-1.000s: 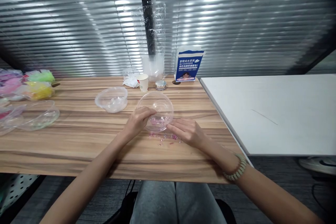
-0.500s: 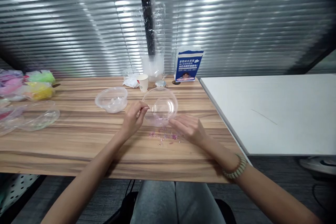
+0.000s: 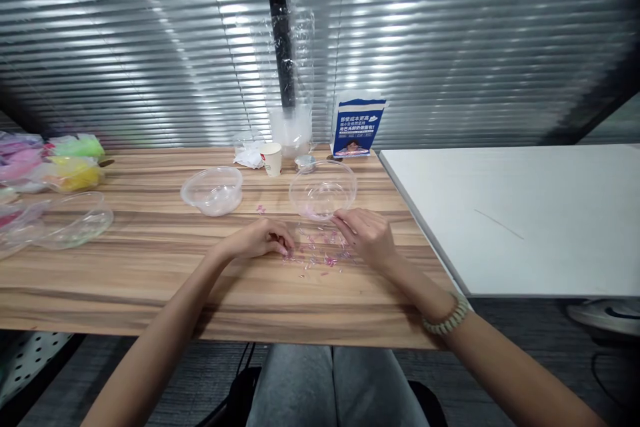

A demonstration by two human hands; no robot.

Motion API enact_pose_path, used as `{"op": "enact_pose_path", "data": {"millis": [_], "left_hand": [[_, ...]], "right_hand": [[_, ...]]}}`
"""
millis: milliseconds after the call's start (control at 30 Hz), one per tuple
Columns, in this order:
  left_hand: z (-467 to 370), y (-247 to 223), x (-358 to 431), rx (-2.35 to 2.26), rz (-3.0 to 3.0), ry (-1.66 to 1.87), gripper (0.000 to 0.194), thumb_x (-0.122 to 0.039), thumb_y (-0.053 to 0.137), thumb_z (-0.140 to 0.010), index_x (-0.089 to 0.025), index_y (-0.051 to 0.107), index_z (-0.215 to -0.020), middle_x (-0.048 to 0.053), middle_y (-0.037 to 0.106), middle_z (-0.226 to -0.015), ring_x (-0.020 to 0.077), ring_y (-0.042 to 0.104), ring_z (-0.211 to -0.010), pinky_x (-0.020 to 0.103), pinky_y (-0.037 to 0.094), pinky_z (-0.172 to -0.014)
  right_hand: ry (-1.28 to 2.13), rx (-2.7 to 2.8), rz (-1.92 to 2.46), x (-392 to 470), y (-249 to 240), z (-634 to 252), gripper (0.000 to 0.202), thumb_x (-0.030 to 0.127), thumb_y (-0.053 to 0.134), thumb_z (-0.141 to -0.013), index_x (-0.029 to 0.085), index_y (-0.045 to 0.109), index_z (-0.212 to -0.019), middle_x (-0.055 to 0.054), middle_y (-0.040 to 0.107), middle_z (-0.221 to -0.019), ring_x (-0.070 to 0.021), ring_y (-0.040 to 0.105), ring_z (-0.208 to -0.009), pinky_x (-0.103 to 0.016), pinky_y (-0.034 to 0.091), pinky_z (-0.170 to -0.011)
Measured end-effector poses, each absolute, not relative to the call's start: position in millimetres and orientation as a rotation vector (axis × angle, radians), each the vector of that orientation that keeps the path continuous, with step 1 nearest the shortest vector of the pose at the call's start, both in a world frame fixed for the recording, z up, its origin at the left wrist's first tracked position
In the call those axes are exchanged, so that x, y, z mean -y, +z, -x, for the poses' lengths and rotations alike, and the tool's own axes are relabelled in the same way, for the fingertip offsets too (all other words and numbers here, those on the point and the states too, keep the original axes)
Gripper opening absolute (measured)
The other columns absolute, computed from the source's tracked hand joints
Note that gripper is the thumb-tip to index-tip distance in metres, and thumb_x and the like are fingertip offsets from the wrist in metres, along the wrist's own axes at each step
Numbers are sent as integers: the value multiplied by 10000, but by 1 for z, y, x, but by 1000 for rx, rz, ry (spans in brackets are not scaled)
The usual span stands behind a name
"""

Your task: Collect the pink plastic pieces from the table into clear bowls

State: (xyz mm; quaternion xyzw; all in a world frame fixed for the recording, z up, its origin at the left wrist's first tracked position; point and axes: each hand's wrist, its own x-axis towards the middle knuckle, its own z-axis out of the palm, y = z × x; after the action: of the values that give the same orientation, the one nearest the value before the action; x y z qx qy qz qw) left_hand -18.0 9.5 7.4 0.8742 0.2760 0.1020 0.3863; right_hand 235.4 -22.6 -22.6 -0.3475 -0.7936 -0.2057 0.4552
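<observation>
The clear bowl [image 3: 324, 197] is now farther back on the desk [image 3: 250, 307] than a moment ago, and the left hand [image 3: 257, 239] has left the bowl's side and come down to the small pink and clear pieces [image 3: 330, 260] scattered in front. The right hand [image 3: 370, 233] has gone with the bowl: its fingers are closed on the near rim, to the right of the middle. The left fingers are curled with their tips at the left edge of the scatter, and whether they grip a piece cannot be told. With the bowl drawn back, more of the scatter lies uncovered between the hands, and the pieces can be reached directly. A separate little pink cluster [image 3: 261, 209] shows on the wood beyond the left hand, apart from the rest. Some pink tint shows at the bowl's near side, but whether that is pieces inside or seen through the plastic is unclear. A second clear bowl [image 3: 215, 193] sits to the left of the held one, well apart from it, while a paper cup [image 3: 271, 160] and a low round container [image 3: 305, 162] stand behind.
</observation>
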Motion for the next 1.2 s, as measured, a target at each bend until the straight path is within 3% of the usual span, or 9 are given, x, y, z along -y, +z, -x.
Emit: {"op": "enact_pose_path", "data": {"millis": [1200], "left_hand": [[11,0,-9,-734,-2335,314,157,-73,497,-788,-134,634,-742,25,646,-740,99,580,-670,186,440,-629]], "right_hand": [[-461,2013,858,24,-21,-234,107,177,535,-871,134,632,-881,-39,689,-741,-131,626,-644,-246,438,-601]]}}
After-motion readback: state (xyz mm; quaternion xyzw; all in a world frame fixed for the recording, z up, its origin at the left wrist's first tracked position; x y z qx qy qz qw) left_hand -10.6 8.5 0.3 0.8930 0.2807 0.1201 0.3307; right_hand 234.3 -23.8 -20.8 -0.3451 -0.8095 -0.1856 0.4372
